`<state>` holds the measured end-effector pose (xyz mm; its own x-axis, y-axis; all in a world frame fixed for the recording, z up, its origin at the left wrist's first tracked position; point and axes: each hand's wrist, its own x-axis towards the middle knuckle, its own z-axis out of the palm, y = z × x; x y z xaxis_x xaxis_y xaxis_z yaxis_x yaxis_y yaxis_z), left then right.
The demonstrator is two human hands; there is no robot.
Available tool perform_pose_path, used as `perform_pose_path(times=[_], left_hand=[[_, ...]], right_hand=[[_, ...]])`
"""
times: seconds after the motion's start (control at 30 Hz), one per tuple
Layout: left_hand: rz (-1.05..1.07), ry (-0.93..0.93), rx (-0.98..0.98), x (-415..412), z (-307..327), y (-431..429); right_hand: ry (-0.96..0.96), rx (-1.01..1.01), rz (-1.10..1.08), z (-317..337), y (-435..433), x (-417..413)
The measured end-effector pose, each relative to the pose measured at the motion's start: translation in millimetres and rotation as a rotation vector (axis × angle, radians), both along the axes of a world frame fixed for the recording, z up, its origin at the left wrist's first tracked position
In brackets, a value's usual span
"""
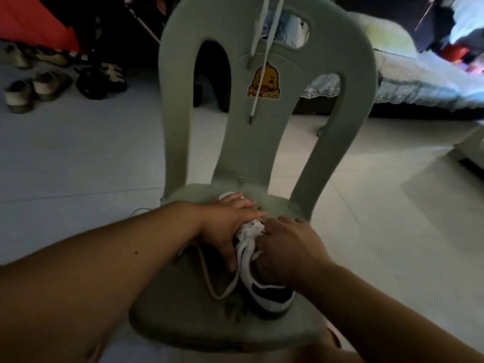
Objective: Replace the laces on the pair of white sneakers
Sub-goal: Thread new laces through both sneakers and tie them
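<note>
A white sneaker with a black heel panel (pixel 264 286) lies on the seat of a grey-green plastic chair (pixel 183 310), heel toward me. My left hand (pixel 227 226) rests over the toe and left side, fingers laid across it and thumb down by the tongue. My right hand (pixel 288 250) has its fingers curled at the eyelets, pinching the white lace (pixel 245 248). A loose loop of lace (pixel 209 279) trails onto the seat at the left. Another white lace (pixel 264 45) hangs over the chair back.
The chair back carries a yellow duck sticker (pixel 264 82). Several shoes and sandals (pixel 39 87) lie on the tiled floor at the far left. A low bed with bedding (pixel 419 82) fills the far right.
</note>
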<state>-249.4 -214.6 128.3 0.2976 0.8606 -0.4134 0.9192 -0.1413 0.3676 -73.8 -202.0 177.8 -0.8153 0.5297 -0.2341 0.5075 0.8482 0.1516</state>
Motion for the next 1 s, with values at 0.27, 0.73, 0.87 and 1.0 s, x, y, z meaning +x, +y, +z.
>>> perform_pose_path(times=[0.27, 0.73, 0.87, 1.0], left_hand=[[0.126, -0.151, 0.143, 2.9, -4.2, -2.0], [0.276, 0.002, 0.285, 20.3, -19.4, -29.8], [0.296, -0.053, 0.278, 20.7, -19.0, -30.1], [0.287, -0.082, 0.262, 18.4, -19.5, -26.7]], right_hand=[[0.264, 0.067, 0.020, 5.9, 3.7, 17.8], [0.847, -0.956, -1.062, 3.9, -14.5, 4.2], [0.914, -0.813, -1.028, 1.8, -17.4, 4.0], [0.919, -0.732, -0.949, -2.8, -23.7, 5.9]])
